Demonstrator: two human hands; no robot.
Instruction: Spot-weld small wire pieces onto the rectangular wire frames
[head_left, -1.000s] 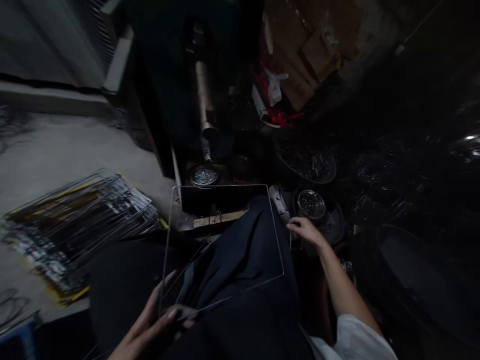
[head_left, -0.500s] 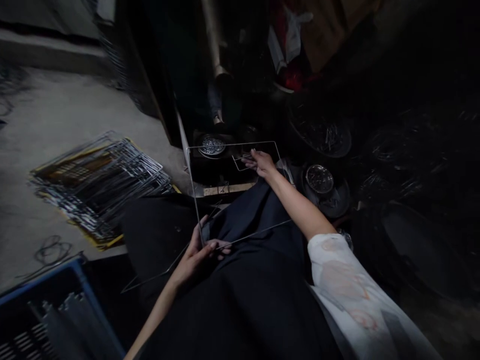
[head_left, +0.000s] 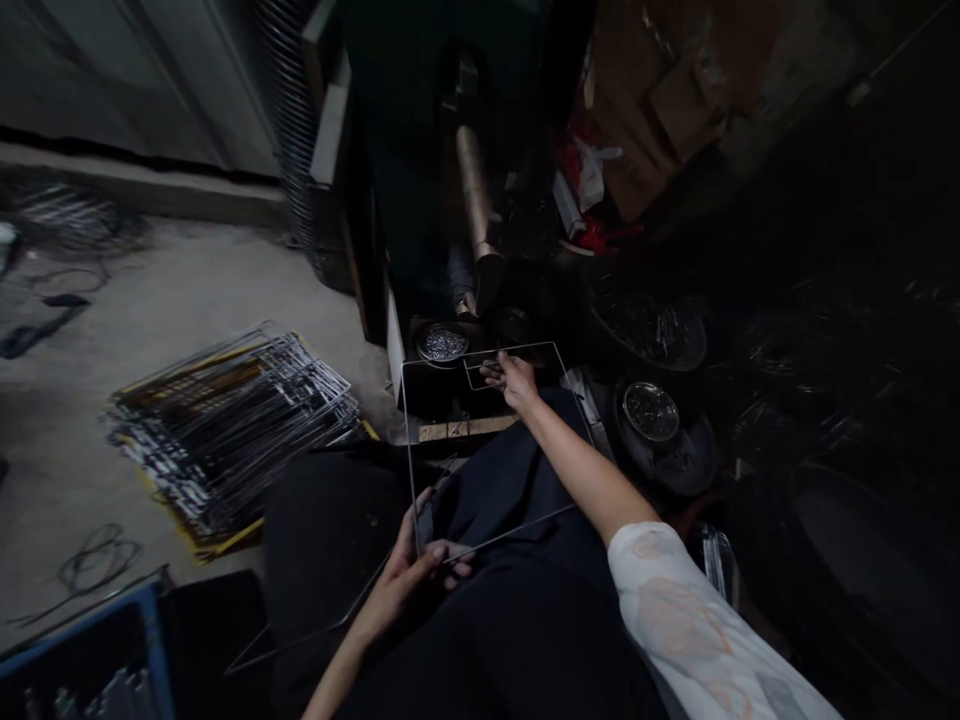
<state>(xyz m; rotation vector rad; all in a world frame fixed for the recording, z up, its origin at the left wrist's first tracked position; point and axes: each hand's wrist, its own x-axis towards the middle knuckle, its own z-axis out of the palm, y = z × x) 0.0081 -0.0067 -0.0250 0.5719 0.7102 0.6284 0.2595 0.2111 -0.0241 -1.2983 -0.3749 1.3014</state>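
A thin bent-wire frame lies over my lap in front of the machine. My left hand is closed round its near left corner, thumb on top. Another bent wire runs from beneath that hand toward the lower left; I cannot tell whether it joins the frame. At the far side of the frame, my right hand pinches a small bent wire piece close to the far bar. The fingertips are dark and partly blurred. Just beyond sits a round dish of small metal parts.
A stack of wire frames lies on the floor to the left. Below it stands a blue crate holding metal rods. The dark green machine is ahead, with a cylindrical arm. Bowls of metal parts stand at right.
The view has tilted up, so everything sits lower in the picture and more of the machine shows. Both hands keep their holds; the right hand has shifted slightly along the far bar.
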